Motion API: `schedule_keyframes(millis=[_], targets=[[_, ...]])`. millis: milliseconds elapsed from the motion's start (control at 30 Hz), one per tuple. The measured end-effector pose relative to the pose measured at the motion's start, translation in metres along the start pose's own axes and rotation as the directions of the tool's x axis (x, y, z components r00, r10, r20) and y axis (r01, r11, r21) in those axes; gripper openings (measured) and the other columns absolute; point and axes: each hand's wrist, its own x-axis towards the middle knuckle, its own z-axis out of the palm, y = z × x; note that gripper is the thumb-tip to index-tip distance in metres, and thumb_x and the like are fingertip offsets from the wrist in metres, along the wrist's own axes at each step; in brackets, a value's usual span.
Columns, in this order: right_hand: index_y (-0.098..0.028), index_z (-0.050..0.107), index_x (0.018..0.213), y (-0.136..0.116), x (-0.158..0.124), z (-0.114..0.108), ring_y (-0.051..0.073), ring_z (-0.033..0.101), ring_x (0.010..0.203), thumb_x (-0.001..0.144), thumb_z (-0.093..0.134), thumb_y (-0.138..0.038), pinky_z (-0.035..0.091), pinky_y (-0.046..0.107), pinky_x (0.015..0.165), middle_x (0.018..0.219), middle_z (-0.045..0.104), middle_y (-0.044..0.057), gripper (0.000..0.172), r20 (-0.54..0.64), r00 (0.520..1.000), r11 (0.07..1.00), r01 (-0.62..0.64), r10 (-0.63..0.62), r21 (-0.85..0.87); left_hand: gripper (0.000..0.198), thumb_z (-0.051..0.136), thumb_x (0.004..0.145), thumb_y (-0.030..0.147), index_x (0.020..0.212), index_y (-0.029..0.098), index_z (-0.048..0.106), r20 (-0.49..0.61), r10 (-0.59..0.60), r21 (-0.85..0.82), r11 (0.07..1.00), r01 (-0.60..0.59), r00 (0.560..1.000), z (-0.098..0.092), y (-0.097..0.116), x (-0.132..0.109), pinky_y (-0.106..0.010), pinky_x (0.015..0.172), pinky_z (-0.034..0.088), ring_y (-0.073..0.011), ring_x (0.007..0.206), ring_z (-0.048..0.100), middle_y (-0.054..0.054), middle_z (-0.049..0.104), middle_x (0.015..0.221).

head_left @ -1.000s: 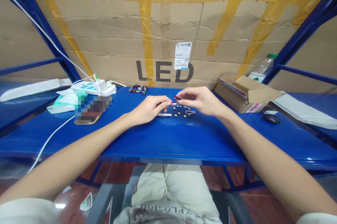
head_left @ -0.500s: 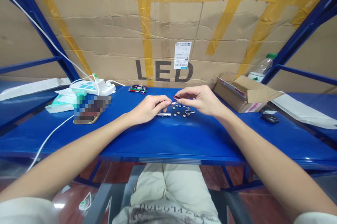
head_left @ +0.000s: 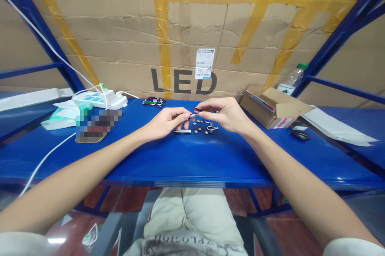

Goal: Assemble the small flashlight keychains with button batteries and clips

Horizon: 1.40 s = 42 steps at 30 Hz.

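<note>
Over the middle of the blue table, my left hand (head_left: 167, 122) pinches a small silver flashlight part (head_left: 193, 115) between thumb and forefinger. My right hand (head_left: 224, 113) grips a shiny magenta flashlight tube (head_left: 196, 110), its end close against the silver part. Fingers cover much of both pieces, so I cannot tell whether they are joined. Several button cells (head_left: 199, 129) lie scattered beneath my hands. A silver flashlight tube (head_left: 182, 131) rests below my left fingers, and a metal carabiner clip (head_left: 213, 128) lies below my right hand.
Toward the back lies a bunch of coloured mini flashlights (head_left: 154, 102). On the left are a power strip (head_left: 110, 98), a tissue pack (head_left: 64, 115) and a blurred-out flat object (head_left: 98, 127). An open cardboard box (head_left: 275, 107) and a black mouse (head_left: 300, 135) sit right.
The view has shifted slightly, moving the scene left in the picture. My fingers have tilted the two pieces a little; both hands keep their hold.
</note>
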Motion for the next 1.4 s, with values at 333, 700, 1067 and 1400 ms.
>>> schedule_keyframes(millis=[333, 700, 1067, 1400], targets=[[-0.020, 0.088, 0.105, 0.000, 0.000, -0.001, 0.028, 0.079, 0.095, 0.087, 0.082, -0.046, 0.062, 0.039, 0.087, 0.101, 0.086, 0.007, 0.032, -0.001, 1.000, 1.000, -0.005, 0.005, -0.018, 0.050, 0.070, 0.101, 0.062, 0.107, 0.013, 0.075, -0.033, 0.006, -0.069, 0.998, -0.009, 0.999, -0.002, 0.001, 0.003, -0.023, 0.059, 0.050, -0.0110, 0.061, 0.058, -0.007, 0.077, 0.084], [-0.022, 0.088, 0.106, 0.009, 0.001, -0.007, 0.026, 0.078, 0.092, 0.088, 0.082, -0.048, 0.061, 0.038, 0.085, 0.099, 0.086, 0.006, 0.032, 0.033, 0.999, 0.998, 0.013, -0.011, -0.062, 0.050, 0.067, 0.101, 0.063, 0.102, 0.014, 0.077, -0.106, -0.009, 0.077, 0.997, 0.017, 0.994, -0.004, 0.001, 0.003, -0.023, 0.058, 0.049, -0.0113, 0.060, 0.056, -0.007, 0.078, 0.084], [-0.018, 0.087, 0.102, 0.014, 0.002, -0.021, 0.021, 0.072, 0.079, 0.086, 0.083, -0.049, 0.053, 0.031, 0.070, 0.088, 0.084, 0.005, 0.036, 0.221, 0.970, 0.990, -0.074, 0.099, -0.120, 0.048, 0.070, 0.099, 0.059, 0.115, 0.015, 0.079, -0.023, -0.053, 0.200, 0.978, 0.057, 0.998, -0.008, -0.004, 0.000, -0.026, 0.062, 0.051, -0.0163, 0.066, 0.068, -0.004, 0.079, 0.078], [-0.019, 0.084, 0.090, 0.010, 0.002, -0.024, 0.017, 0.069, 0.070, 0.085, 0.085, -0.051, 0.052, 0.027, 0.064, 0.076, 0.079, 0.002, 0.033, 0.525, 0.835, 0.985, -0.165, 0.164, -0.045, 0.033, 0.074, 0.099, 0.051, 0.106, 0.021, 0.086, 0.188, 0.033, 0.411, 0.905, -0.109, 0.982, -0.009, 0.009, -0.005, -0.028, 0.077, 0.053, -0.0190, 0.082, 0.073, -0.006, 0.082, 0.094]])
